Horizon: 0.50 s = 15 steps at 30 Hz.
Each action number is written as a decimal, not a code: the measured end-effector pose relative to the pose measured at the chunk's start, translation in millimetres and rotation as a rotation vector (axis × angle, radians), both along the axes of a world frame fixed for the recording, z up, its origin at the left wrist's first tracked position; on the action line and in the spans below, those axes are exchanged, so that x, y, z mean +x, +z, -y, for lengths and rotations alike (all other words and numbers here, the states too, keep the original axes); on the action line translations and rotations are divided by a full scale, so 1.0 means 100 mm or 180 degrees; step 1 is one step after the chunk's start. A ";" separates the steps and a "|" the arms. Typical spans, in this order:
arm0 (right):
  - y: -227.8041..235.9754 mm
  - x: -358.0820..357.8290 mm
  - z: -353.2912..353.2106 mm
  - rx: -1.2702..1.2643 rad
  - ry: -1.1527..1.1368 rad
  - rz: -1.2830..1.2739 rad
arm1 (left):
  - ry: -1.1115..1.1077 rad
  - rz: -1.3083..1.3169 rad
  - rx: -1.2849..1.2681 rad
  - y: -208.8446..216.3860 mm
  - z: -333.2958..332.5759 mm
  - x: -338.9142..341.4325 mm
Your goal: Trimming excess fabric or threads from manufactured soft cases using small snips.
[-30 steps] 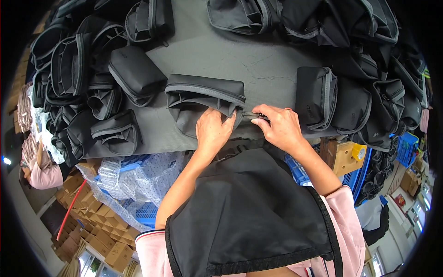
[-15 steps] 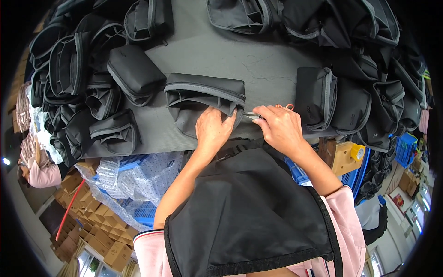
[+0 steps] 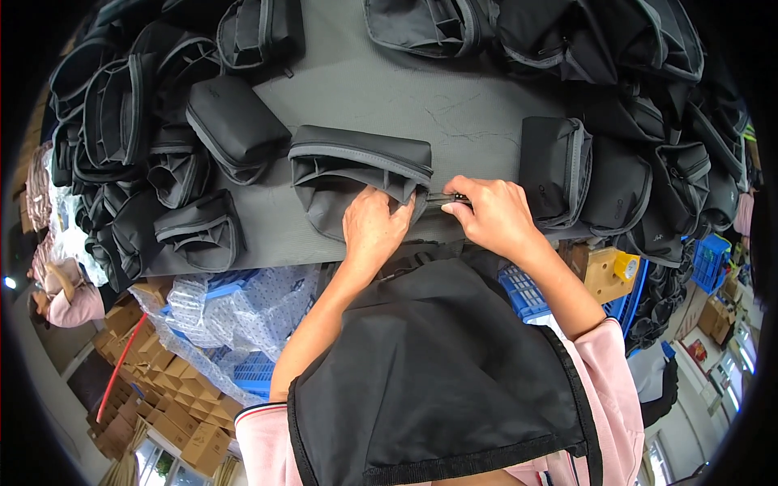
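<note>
Head cam: pouch piles point(image 3: 138, 154) crowd the frame's left; at center the left hand point(image 3: 374, 227) presses the open black pouch point(image 3: 356, 174), the right hand point(image 3: 490, 217) pinches its zipper pull point(image 3: 448, 197). Bare grey mat point(image 3: 421, 97) above, more pouches point(image 3: 616, 178) right.

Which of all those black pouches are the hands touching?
The open pouch at the table's near edge, mid-table: the left hand presses it, the right hand pinches its zipper end. The others lie untouched.

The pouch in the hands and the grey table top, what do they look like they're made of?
Pouch: seems a woven synthetic fabric, matte dark grey; it creases softly and has stitched piping along its edges.
Table top: probably a matte grey mat or felt-like sheet, no shine, with faint scuff marks; which one is unclear.
</note>
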State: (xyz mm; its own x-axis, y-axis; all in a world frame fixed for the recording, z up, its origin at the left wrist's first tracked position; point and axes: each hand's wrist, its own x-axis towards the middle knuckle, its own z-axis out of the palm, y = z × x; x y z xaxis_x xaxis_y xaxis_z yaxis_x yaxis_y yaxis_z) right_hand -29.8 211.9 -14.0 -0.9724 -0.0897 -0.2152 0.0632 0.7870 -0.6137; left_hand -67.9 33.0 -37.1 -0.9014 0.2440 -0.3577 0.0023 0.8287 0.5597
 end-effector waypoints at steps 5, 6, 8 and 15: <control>-0.05 -0.02 -0.01 -0.0188 0.0043 0.0010 | 0.0059 0.0024 0.0049 0.01 0.01 0.00; -0.07 -0.01 -0.01 -0.0257 0.0053 -0.0135 | 0.0049 -0.0002 0.0032 0.03 0.00 -0.01; -0.09 0.02 -0.01 -0.0179 0.0105 -0.0316 | 0.0045 -0.0034 0.0021 0.03 0.00 -0.02; -0.14 0.07 0.00 -0.0056 0.0129 -0.0747 | 0.0224 0.0209 0.0192 0.08 0.00 -0.05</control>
